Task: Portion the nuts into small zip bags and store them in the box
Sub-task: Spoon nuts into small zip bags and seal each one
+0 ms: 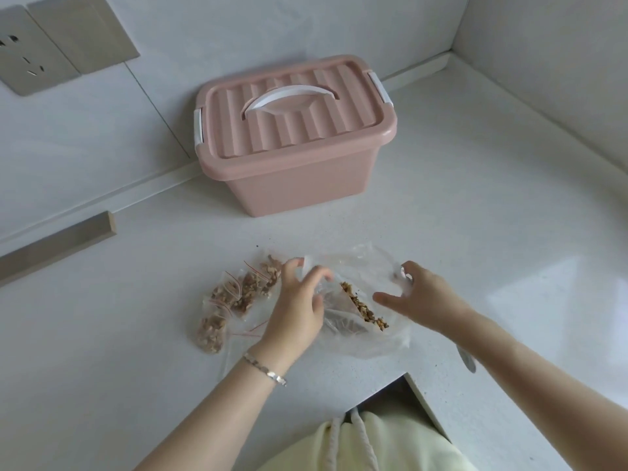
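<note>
Both hands hold a large clear plastic bag [360, 266] of chopped brown nuts [363, 309] on the white speckled counter [475, 198] — the left hand [299, 300] pinches its left rim, and the right hand [419, 297], fingers curled, seems to grip the right rim. Filled small red-striped zip bags [234, 294] lie just left of it; the pink lidded plastic box [295, 171] stands behind, closed.

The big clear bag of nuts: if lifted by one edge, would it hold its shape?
Probably not: the big clear bag looks thin and crumpled, so likely floppy. Its nuts lie loose and would probably slide downward.
</note>
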Tool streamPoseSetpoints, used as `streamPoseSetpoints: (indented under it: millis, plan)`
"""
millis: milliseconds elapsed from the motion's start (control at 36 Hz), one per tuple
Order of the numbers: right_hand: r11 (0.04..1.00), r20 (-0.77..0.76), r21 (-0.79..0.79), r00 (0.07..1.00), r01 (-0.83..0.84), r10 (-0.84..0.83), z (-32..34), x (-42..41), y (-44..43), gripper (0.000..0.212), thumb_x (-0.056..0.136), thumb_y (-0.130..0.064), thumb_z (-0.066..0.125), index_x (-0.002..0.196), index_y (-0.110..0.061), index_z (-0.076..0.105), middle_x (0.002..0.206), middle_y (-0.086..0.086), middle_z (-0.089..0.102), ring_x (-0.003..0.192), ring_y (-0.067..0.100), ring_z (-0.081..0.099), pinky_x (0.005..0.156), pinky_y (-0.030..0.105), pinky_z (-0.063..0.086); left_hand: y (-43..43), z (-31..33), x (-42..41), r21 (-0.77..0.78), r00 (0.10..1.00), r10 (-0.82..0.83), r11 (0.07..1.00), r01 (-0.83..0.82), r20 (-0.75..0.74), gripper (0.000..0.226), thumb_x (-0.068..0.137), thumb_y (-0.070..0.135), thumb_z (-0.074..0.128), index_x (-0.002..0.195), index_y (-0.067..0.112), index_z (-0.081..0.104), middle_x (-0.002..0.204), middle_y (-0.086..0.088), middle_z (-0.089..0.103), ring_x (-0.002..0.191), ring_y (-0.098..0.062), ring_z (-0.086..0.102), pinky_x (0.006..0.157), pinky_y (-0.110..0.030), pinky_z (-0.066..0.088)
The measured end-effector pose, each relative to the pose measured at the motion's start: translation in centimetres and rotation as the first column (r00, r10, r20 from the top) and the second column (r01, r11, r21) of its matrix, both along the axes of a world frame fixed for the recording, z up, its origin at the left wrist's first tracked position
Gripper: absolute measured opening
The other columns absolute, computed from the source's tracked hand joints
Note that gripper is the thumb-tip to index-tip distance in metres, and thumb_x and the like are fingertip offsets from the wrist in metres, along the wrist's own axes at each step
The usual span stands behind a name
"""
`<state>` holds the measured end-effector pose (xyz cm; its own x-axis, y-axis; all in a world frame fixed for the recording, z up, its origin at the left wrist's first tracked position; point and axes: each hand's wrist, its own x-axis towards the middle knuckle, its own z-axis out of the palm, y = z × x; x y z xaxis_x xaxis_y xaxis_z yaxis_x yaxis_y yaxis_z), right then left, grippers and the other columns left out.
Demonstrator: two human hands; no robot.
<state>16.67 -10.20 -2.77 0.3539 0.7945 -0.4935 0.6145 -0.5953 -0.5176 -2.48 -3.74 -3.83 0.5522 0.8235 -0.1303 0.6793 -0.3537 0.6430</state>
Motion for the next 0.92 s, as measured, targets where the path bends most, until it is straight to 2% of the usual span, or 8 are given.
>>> streamPoseSetpoints:
  millis: [111, 222, 333, 472, 611, 694, 806, 917]
  plan:
    - [0.984, 0.050, 0.178, 0.998, -0.031, 0.022, 0.4, -1.1, -0.2, 0.048, 0.084, -0.054, 0.052, 0.112, -0.017, 0.040, 0.069, -0.004, 0.054, 0.055, 0.012, 0.049, 0.049, 0.023, 0.037, -1.1, -2.0, 0.0, -0.197, 0.981, 0.186, 0.961, -0.194, -0.056, 0.021, 0.093, 0.026, 0.052, 0.104, 0.014, 0.065, 0.124, -0.014, 0.045, 0.096, -0.015, 0.051, 0.077, -0.006, 0.036]
    - [0.947, 0.155, 0.289, 0.983, -0.136, 0.094, 0.8, -1.5, -0.1, 0.036, 0.089, -0.049, 0.046, 0.105, -0.018, 0.037, 0.047, -0.006, 0.038, 0.041, 0.013, 0.036, 0.041, 0.021, 0.025, -1.7, -3.2, 1.4, -0.365, 0.948, 0.304, 0.876, -0.317, -0.093, 0.081, 0.069, 0.073, 0.057, 0.126, 0.016, 0.051, 0.126, -0.010, 0.054, 0.119, -0.027, 0.049, 0.097, -0.034, 0.043]
    - [0.918, 0.242, 0.283, 0.947, -0.278, 0.212, 0.6, -1.5, 0.3, 0.037, 0.089, -0.038, 0.056, 0.113, -0.015, 0.040, 0.058, -0.010, 0.038, 0.046, 0.007, 0.036, 0.043, 0.018, 0.025, -2.1, -3.8, 3.7, -0.390, 0.926, 0.364, 0.841, -0.374, -0.104, 0.069, 0.074, 0.044, 0.071, 0.128, 0.014, 0.041, 0.121, -0.008, 0.047, 0.093, -0.016, 0.054, 0.067, -0.021, 0.046]
    - [0.835, 0.324, 0.168, 0.830, -0.523, 0.455, 0.2, -0.9, 0.3, 0.053, 0.078, -0.040, 0.069, 0.118, -0.019, 0.041, 0.108, 0.002, 0.048, 0.059, 0.009, 0.047, 0.049, 0.016, 0.032, -2.4, -3.4, 4.8, -0.400, 0.948, 0.307, 0.861, -0.316, -0.087, 0.054, 0.088, 0.020, 0.061, 0.136, 0.020, 0.036, 0.127, -0.008, 0.034, 0.098, -0.025, 0.058, 0.076, -0.025, 0.052]
    - [0.656, 0.447, 0.078, 0.615, -0.750, 0.650, -0.5, 0.6, 0.2, 0.068, 0.065, -0.042, 0.079, 0.109, -0.032, 0.028, 0.110, 0.009, 0.050, 0.046, 0.014, 0.049, 0.044, 0.025, 0.040, -2.1, -2.8, 2.9, -0.359, 0.988, 0.154, 0.921, -0.153, -0.027, 0.034, 0.088, -0.003, 0.051, 0.112, 0.020, 0.057, 0.110, -0.002, 0.032, 0.077, -0.007, 0.048, 0.054, -0.005, 0.044]
    - [0.597, 0.516, -0.009, 0.508, -0.802, 0.690, -0.6, 1.4, 0.5, 0.077, 0.061, -0.040, 0.083, 0.125, -0.035, 0.039, 0.111, 0.010, 0.053, 0.038, 0.001, 0.023, 0.042, 0.020, 0.033, -1.5, -2.3, 1.5, -0.314, 0.997, 0.020, 0.949, -0.042, -0.076, 0.033, 0.086, -0.010, 0.050, 0.102, 0.015, 0.065, 0.104, 0.000, 0.033, 0.085, -0.010, 0.046, 0.063, -0.004, 0.043]
    - [0.534, 0.467, -0.198, 0.400, -0.822, 0.789, -0.6, 1.1, 1.1, 0.063, 0.093, -0.019, 0.050, 0.143, -0.042, 0.020, 0.137, 0.007, 0.033, 0.059, 0.016, 0.046, 0.058, 0.028, 0.043, -1.0, -1.5, 0.1, -0.241, 0.972, -0.126, 0.968, 0.076, -0.200, 0.043, 0.090, -0.009, 0.040, 0.117, 0.016, 0.062, 0.125, -0.009, 0.041, 0.122, -0.022, 0.034, 0.095, -0.019, 0.032]
    - [0.522, 0.420, -0.380, 0.360, -0.764, 0.833, -0.5, 0.6, 1.8, 0.049, 0.095, -0.011, 0.043, 0.139, -0.032, 0.035, 0.134, 0.002, 0.037, 0.078, 0.020, 0.057, 0.065, 0.025, 0.044, -1.0, -1.2, -0.3, -0.219, 0.889, -0.175, 0.972, 0.087, -0.424, 0.046, 0.091, -0.009, 0.032, 0.126, 0.012, 0.055, 0.120, -0.012, 0.042, 0.113, -0.026, 0.034, 0.092, -0.029, 0.039]
